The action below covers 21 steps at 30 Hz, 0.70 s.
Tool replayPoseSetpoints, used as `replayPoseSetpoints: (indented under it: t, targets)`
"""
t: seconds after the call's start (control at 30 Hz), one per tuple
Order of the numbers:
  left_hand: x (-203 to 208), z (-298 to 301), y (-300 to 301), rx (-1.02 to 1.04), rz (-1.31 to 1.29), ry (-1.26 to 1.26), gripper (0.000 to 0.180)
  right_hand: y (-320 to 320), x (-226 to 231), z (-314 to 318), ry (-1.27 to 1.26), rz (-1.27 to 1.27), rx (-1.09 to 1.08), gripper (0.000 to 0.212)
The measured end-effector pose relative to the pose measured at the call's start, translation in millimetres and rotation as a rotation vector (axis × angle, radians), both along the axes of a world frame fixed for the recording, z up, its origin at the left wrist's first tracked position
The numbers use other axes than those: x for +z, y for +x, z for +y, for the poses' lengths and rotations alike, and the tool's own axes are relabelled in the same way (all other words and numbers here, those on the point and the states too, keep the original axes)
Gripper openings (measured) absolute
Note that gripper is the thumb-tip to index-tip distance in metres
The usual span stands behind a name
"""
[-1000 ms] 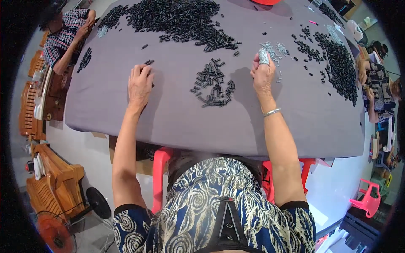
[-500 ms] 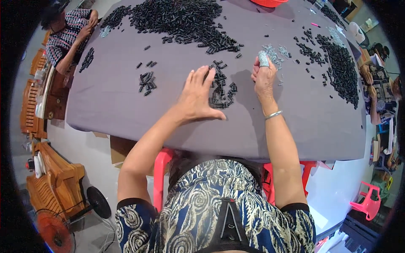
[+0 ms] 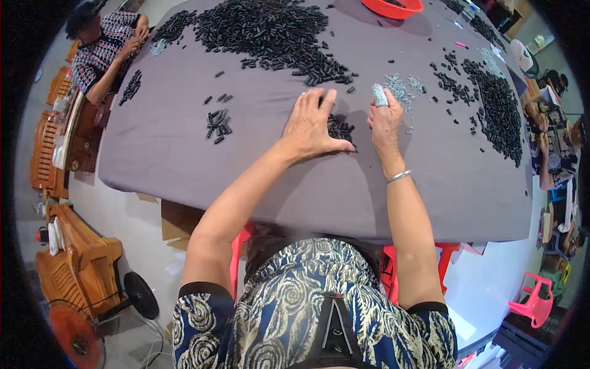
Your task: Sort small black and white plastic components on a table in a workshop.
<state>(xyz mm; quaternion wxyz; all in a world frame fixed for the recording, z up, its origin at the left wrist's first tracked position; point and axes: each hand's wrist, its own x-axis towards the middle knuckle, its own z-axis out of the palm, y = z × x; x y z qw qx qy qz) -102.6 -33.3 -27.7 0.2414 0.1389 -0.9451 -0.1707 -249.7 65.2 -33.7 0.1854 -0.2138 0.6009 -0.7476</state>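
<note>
My left hand (image 3: 312, 126) rests on the grey cloth, open, its thumb stretched away from the fingers. Small black cylindrical pieces (image 3: 341, 128) lie bunched in the crook of that hand, partly hidden by it. To their right, my right hand (image 3: 385, 123) is closed, fingers curled in. A pale grey-blue patterned cover (image 3: 380, 95) wraps one of its digits; whether a small part is pinched there I cannot make out. Just beyond this hand, small pale silvery pieces (image 3: 398, 87) are scattered. A bangle (image 3: 399, 176) circles my right wrist.
A large heap of black pieces (image 3: 261, 31) covers the far table (image 3: 153, 147), and another heap (image 3: 501, 114) lies at right. A smaller cluster (image 3: 218, 125) sits left of my hands. A red basin (image 3: 393, 7) stands far back. Another person (image 3: 110, 49) works at far left.
My left hand has moved right, toward my right hand, and the loose black pieces beside it have been gathered into a tighter bunch. My right hand has stayed nearly in place.
</note>
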Motion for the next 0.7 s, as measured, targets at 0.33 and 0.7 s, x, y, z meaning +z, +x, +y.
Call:
replayPoseSetpoints:
  t: [0.33, 0.7]
  targets:
    - [-6.1, 1.4, -9.2, -0.221, 0.094, -0.051, 0.062, -1.3, -6.3, 9.7, 0.009, 0.032, 0.089, 0.012]
    - [-16.0, 0.9, -14.4, -0.431, 0.180, 0.080, 0.034, 4.0, -1.5, 5.5, -0.024, -0.043, 0.184, 0.015]
